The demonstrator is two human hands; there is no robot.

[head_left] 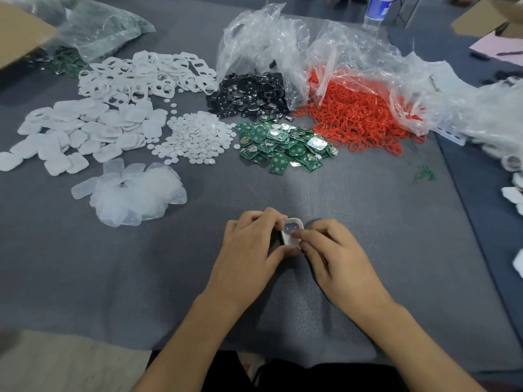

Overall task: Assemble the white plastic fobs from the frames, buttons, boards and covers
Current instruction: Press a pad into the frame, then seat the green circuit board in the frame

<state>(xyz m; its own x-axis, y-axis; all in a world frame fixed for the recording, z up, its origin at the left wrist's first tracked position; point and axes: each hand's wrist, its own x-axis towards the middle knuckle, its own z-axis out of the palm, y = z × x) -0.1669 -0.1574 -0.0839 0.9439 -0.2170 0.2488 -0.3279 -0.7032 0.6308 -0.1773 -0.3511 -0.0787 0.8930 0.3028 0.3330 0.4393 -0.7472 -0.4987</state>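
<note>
Head view: counter point(311, 199) draped in grey, felt-like cloth. The far side held loose heaps: white cut-out frames point(147, 75), smooth rounded-square covers point(85, 128), small white disc buttons point(195, 137), green boards point(283, 145) with silvery round contacts, glossy black pieces point(249, 94), and thin orange rings point(353, 117) spilling from crinkled clear bags point(268, 38). Cloudy translucent pads point(135, 190) lay nearer, left. Near edge, centre: one white rounded fob point(291, 232) sat between both hands. Left hand point(249, 250) gripped it, fingers curled over its top, thumb at its lower edge. Right hand point(336, 256) pinched its right side, forefinger on its face.
</note>
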